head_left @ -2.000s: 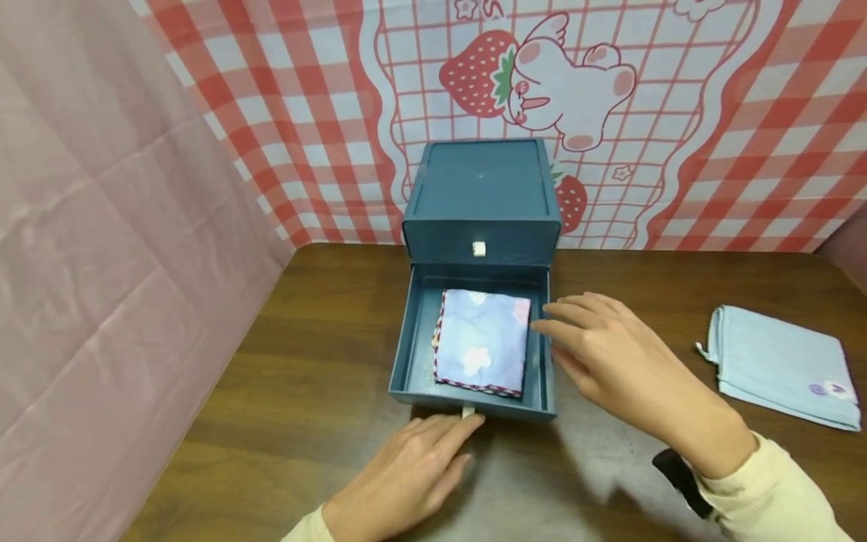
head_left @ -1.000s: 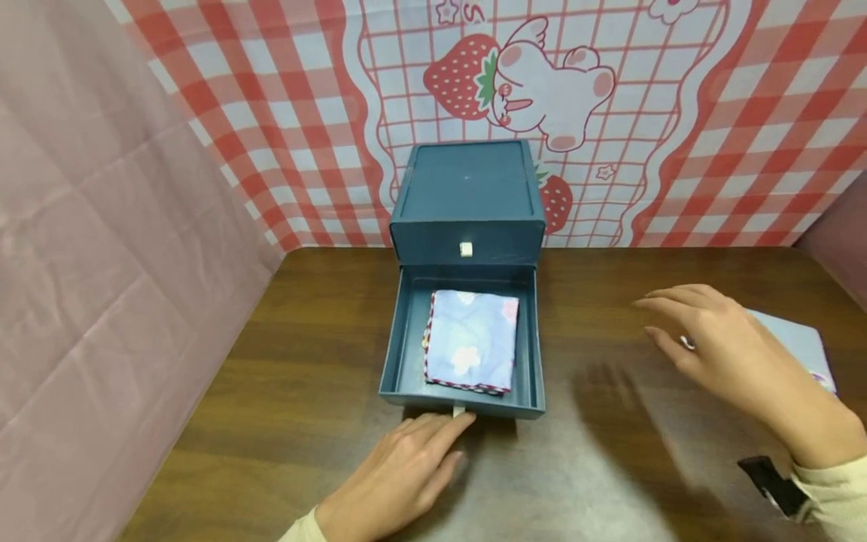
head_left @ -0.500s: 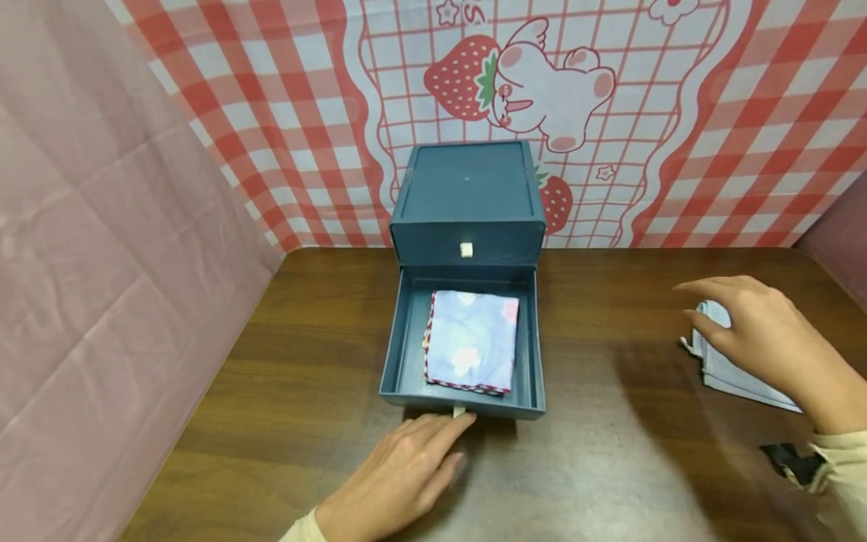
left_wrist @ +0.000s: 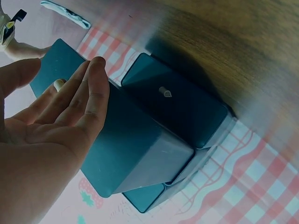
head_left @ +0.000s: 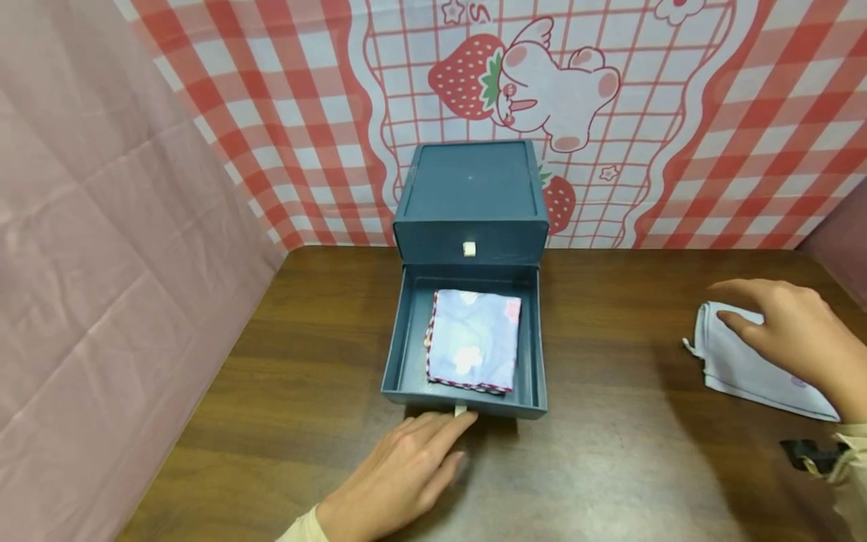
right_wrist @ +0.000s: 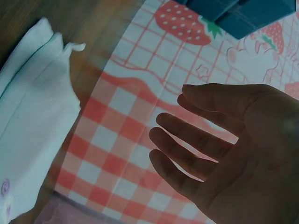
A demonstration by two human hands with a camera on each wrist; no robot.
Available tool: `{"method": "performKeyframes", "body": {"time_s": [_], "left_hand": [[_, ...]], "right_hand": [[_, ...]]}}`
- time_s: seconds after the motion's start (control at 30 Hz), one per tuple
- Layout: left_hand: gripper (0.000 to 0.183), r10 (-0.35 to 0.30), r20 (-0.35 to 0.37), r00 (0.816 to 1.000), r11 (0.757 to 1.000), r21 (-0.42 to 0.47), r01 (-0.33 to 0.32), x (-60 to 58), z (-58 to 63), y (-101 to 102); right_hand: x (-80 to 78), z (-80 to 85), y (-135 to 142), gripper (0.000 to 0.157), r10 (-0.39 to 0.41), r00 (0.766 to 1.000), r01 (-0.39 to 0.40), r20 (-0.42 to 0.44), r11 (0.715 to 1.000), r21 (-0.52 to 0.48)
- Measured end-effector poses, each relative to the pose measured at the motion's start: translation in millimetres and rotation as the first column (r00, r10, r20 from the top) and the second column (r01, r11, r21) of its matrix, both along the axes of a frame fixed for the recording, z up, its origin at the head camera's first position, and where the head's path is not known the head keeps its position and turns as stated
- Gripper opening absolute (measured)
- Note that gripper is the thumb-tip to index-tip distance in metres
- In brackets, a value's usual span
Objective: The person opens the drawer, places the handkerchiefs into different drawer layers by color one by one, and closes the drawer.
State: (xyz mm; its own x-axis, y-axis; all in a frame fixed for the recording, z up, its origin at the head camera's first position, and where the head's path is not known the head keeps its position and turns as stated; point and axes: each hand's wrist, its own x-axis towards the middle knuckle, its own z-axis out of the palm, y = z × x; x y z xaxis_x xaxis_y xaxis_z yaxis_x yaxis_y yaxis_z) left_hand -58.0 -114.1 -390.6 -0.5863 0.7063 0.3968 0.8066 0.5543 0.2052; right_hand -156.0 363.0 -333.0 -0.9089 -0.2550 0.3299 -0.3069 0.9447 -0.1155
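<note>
My left hand point(head_left: 403, 467) touches the white knob point(head_left: 460, 410) of the pulled-out lower drawer point(head_left: 415, 361). Its fingers are fairly straight, with the thumb held apart, as the left wrist view shows too. Inside that drawer lies a folded lilac handkerchief point(head_left: 474, 339) with white flowers and a red-and-white edge. At the right, my right hand point(head_left: 792, 342) hovers over a folded light blue towel point(head_left: 734, 369) on the table and covers part of it. Its fingers are spread and loosely bent, with nothing between them; the towel point(right_wrist: 35, 116) lies to one side in the right wrist view.
The dark blue two-drawer box point(head_left: 470, 181) stands at the back of the wooden table point(head_left: 609, 421), its upper drawer point(head_left: 433, 242) closed. Behind it hangs a red checked cloth point(head_left: 298, 120) with strawberries. A pink cloth point(head_left: 135, 226) hangs along the left side.
My right hand has moved right, from beside the drawer to over the light blue towel. The left hand stays at the knob, and the drawer remains pulled out.
</note>
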Motion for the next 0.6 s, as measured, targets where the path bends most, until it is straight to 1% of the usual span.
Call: {"method": "performKeyframes", "body": {"time_s": [0.2, 0.43, 0.53, 0.6], "left_hand": [[0.048, -0.001, 0.0, 1.0, 1.0, 0.001, 0.001, -0.7, 1.0, 1], [0.048, 0.001, 0.008, 1.0, 1.0, 0.0, -0.001, -1.5, 2.8, 2], [0.048, -0.005, -0.001, 1.0, 1.0, -0.001, 0.005, -1.9, 3.4, 2], [0.047, -0.002, 0.007, 1.0, 1.0, 0.003, 0.002, -1.9, 3.7, 3]], "right_hand": [[-2.9, -6.1, 17, 0.032, -0.008, 1.0, 0.008, 0.006, 1.0, 0.007], [-3.0, -18.4, 40, 0.031, -0.064, 0.997, 0.064, 0.043, 0.998, 0.019], [-3.2, -22.1, 49, 0.031, -0.075, 0.996, 0.075, 0.049, 0.997, 0.015], [-4.3, -25.7, 55, 0.03, -0.08, 0.995, 0.079, 0.052, 0.997, 0.011]]}}
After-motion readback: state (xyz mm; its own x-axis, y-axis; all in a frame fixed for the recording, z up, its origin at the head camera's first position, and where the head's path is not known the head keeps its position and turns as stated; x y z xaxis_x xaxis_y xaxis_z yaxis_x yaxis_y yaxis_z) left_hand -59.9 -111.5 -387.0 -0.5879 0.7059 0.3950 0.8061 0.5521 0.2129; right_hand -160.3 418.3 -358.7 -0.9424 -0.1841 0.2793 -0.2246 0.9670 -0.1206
